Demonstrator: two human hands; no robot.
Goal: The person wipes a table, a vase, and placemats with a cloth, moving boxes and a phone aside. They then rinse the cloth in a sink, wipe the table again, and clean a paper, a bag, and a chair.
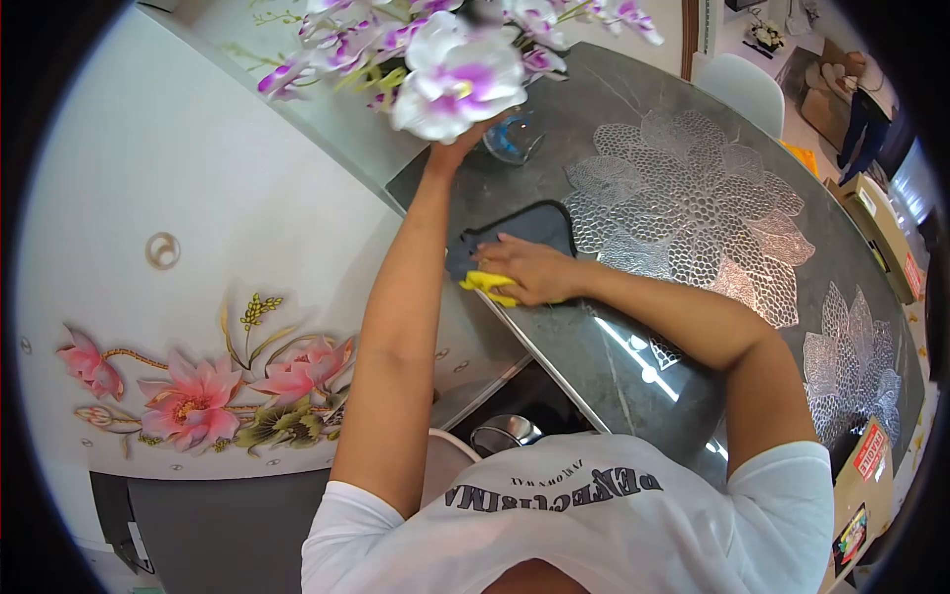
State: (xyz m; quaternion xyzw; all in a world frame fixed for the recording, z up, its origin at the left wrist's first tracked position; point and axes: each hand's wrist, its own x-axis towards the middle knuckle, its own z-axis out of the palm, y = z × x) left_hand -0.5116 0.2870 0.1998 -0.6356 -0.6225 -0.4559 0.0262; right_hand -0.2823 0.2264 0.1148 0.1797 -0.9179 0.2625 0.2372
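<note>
Cloth [488, 285] under right hand [529, 272], near glass container [512, 145] with blue contents.

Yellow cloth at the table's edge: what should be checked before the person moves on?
1. Right hand on the yellow cloth: ok.
2. Both cloths, yellow and the dark-bordered grey cloth, wholly on the table: not ok, they reach its edge.
3. Left hand securely gripping something: cannot tell, flowers partly hide it.
4. Large openwork placemat lying flat: ok.
5. Tabletop dry: cannot tell, it is glossy.
</note>
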